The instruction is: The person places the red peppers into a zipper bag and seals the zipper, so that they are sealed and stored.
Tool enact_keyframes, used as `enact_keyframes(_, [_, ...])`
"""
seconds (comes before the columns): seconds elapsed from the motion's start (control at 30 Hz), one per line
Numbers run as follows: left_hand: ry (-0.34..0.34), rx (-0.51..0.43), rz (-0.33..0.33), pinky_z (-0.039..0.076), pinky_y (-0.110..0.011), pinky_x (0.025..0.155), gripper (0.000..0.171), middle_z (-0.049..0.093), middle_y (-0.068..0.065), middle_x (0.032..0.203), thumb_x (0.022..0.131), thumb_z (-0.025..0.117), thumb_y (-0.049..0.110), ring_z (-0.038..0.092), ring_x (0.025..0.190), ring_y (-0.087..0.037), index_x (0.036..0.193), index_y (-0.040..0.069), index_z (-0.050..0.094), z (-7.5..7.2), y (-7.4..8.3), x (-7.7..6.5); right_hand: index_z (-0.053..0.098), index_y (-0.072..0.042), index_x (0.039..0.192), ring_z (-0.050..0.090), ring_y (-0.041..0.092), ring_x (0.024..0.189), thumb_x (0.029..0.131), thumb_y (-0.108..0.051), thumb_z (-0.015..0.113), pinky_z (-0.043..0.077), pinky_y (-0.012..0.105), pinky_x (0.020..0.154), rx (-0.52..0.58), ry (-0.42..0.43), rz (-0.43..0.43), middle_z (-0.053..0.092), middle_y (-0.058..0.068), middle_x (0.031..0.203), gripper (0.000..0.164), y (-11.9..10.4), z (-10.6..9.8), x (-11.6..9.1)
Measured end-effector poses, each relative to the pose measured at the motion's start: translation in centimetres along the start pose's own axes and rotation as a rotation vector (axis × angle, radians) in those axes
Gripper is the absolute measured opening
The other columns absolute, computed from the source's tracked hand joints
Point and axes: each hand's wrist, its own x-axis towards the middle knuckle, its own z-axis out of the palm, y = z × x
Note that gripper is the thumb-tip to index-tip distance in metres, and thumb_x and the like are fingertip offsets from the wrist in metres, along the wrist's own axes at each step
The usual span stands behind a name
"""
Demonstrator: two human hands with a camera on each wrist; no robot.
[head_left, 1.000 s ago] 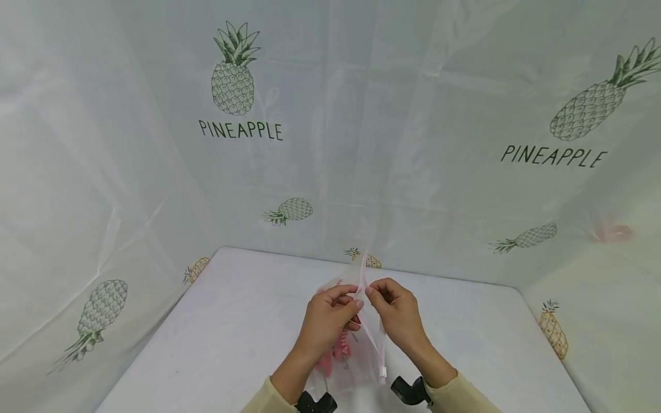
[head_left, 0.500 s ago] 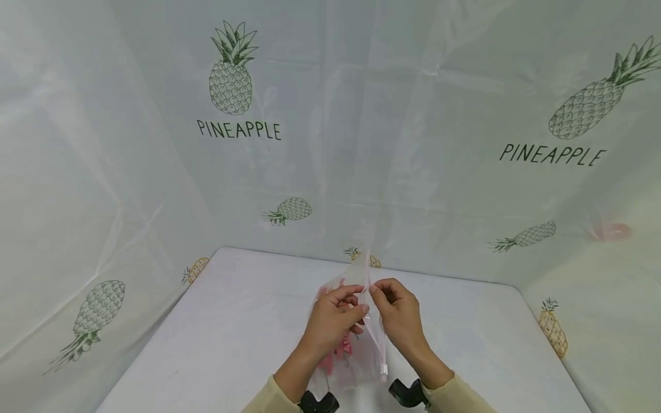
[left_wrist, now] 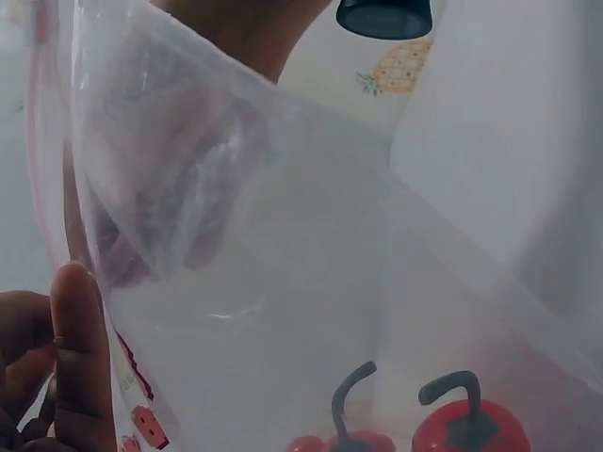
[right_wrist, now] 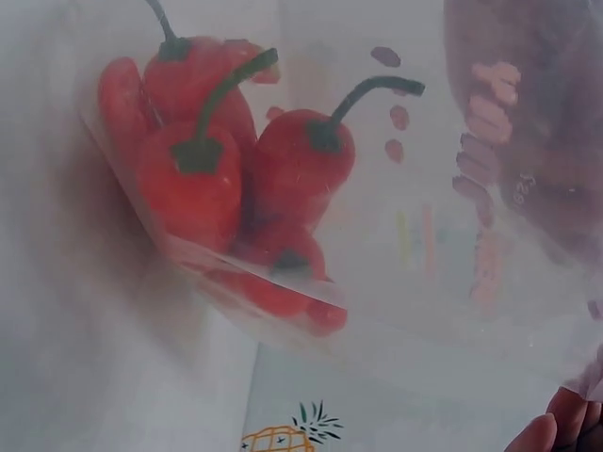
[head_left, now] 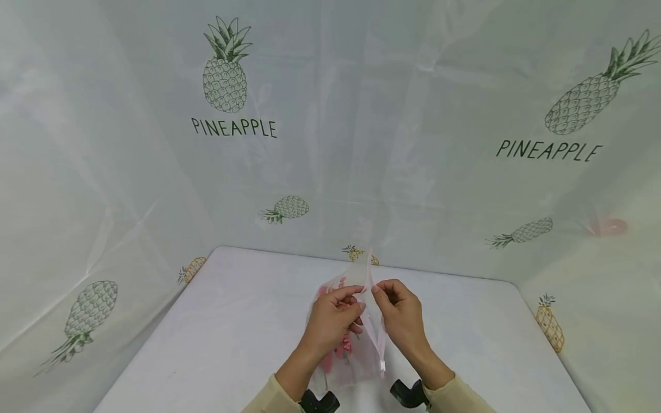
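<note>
A translucent slider zip bag [head_left: 356, 364] with a pink zip edge stands over the white table between both hands. Its white slider [head_left: 383, 365] sits at the near end of the zip, and the mouth is parted. Inside are several red peppers [right_wrist: 193, 179] with curved green stems; their tops [left_wrist: 471, 433] show through the film in the left wrist view. My left hand [head_left: 330, 321] holds the bag's left side at the mouth, index finger and thumb at the rim. The right hand [head_left: 404, 315] pinches the opposite zip edge between thumb and index finger.
The white table [head_left: 232, 332] reaches back to a pale curtain [head_left: 351, 143] printed with pineapples, which also hangs at both sides. Black wrist cameras [head_left: 408, 393] sit below the hands, near the beige sleeves [head_left: 459, 397].
Both hands keep their hold on the bag. The left hand and the bag's zip edge have shifted slightly right; the head view has turned slightly.
</note>
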Motion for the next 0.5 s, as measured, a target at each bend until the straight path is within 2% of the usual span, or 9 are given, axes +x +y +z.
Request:
enact_keyframes(0.17, [0.044, 0.045, 0.007, 0.063, -0.023, 0.058, 0.028, 0.064, -0.002, 0.083, 0.098, 0.074, 0.010, 0.072, 0.061, -0.013, 0.125, 0.010, 0.078, -0.2, -0.1, 0.0, 0.073, -0.010, 0.095, 0.054, 0.009, 0.065, 0.101, -0.017, 0.072, 0.045, 0.022, 0.055, -0.025, -0.008, 0.007, 0.065, 0.003, 0.080, 0.009, 0.1, -0.2, 0.3])
enact_keyframes(0.33, [0.024, 0.047, 0.008, 0.063, -0.023, 0.060, 0.028, 0.065, -0.001, 0.082, 0.098, 0.074, 0.010, 0.071, 0.061, -0.012, 0.125, 0.010, 0.078, -0.4, -0.2, 0.1, 0.073, -0.011, 0.097, 0.055, 0.011, 0.066, 0.102, -0.022, 0.072, 0.046, 0.023, 0.054, -0.079, -0.029, 0.024, 0.066, 0.003, 0.080, 0.011, 0.4, -0.4, 1.2])
enact_keyframes(0.5, [-0.001, 0.059, 0.020, 0.063, -0.024, 0.059, 0.028, 0.067, -0.003, 0.080, 0.098, 0.074, 0.008, 0.070, 0.061, -0.011, 0.126, 0.007, 0.078, -0.4, -0.4, -0.1, 0.074, -0.012, 0.102, 0.059, 0.014, 0.076, 0.103, -0.030, 0.071, 0.049, 0.026, 0.064, -0.165, -0.042, 0.039, 0.071, 0.003, 0.086, 0.018, 0.4, -0.6, 2.6])
